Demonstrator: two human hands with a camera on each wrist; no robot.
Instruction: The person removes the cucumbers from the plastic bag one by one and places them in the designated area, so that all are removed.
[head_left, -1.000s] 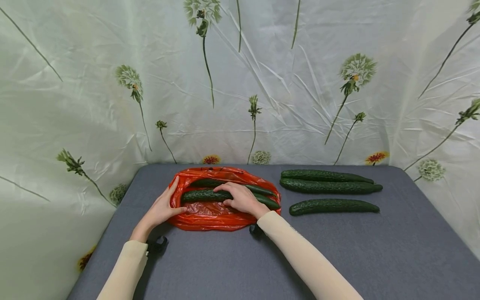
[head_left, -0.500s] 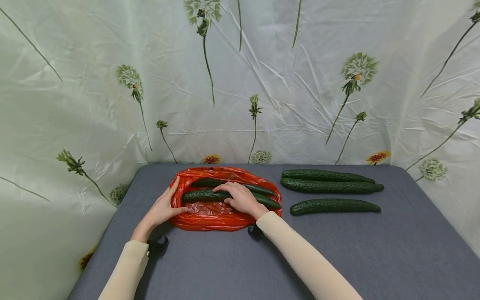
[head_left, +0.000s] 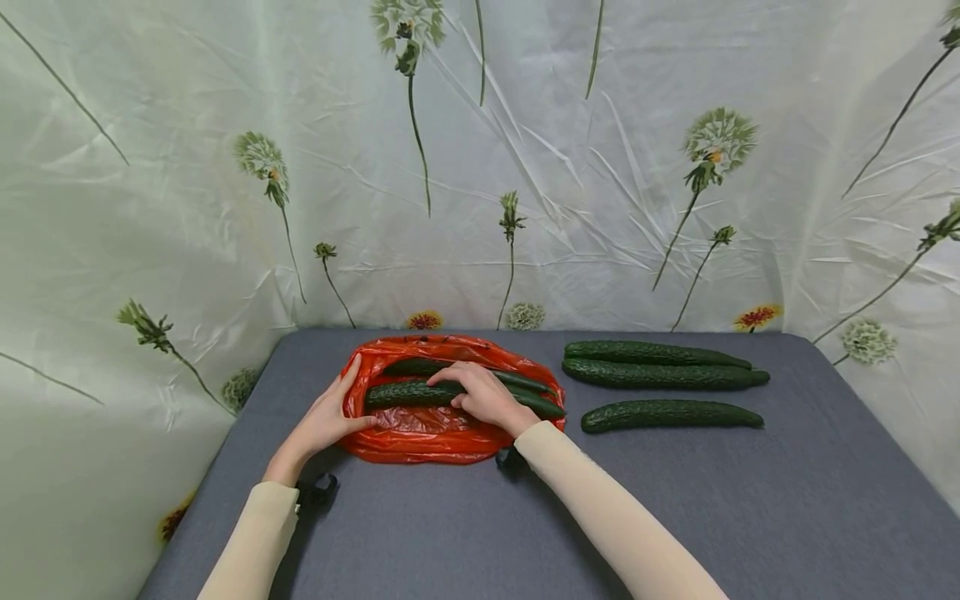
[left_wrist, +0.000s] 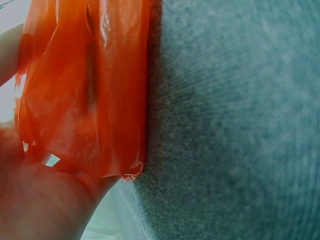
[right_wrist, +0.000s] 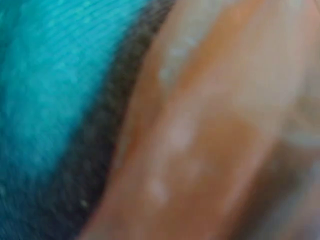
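Observation:
In the head view a red plastic bag (head_left: 420, 446) lies with its mouth spread wide on the grey table. Two dark green cucumbers lie lengthwise inside: a back cucumber (head_left: 412, 366) and a front cucumber (head_left: 401, 394). My left hand (head_left: 324, 423) holds the bag's left end, thumb and fingers spread around its rim. The left wrist view shows the red film (left_wrist: 85, 100) against that hand. My right hand (head_left: 487, 396) reaches over the bag, its bent fingers gripping the front cucumber from above. The right wrist view is blurred and close to a reddish surface.
Right of the bag lie two cucumbers side by side, a rear cucumber (head_left: 652, 353) and a nearer cucumber (head_left: 667, 374), with a single cucumber (head_left: 667, 414) in front. Behind the grey table (head_left: 450, 533) hangs a pale curtain (head_left: 600, 208) with printed dandelions.

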